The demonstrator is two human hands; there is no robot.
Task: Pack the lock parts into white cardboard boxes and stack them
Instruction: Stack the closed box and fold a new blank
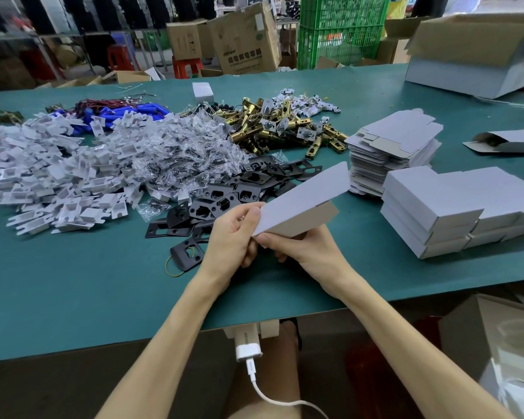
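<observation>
A white cardboard box is held tilted above the green table, its far end raised. My left hand grips its near end, thumb on top. My right hand holds it from underneath, fingers curled. Black metal plates lie in a pile just beyond my hands. Brass latch bolts are heaped farther back. At the right stands a stack of closed white boxes, with a pile of flat box blanks behind it.
White plastic parts and bagged screws cover the left of the table, blue batteries behind them. One open white box lies far right. A large carton sits at the back right. A yellow rubber band lies near my left wrist.
</observation>
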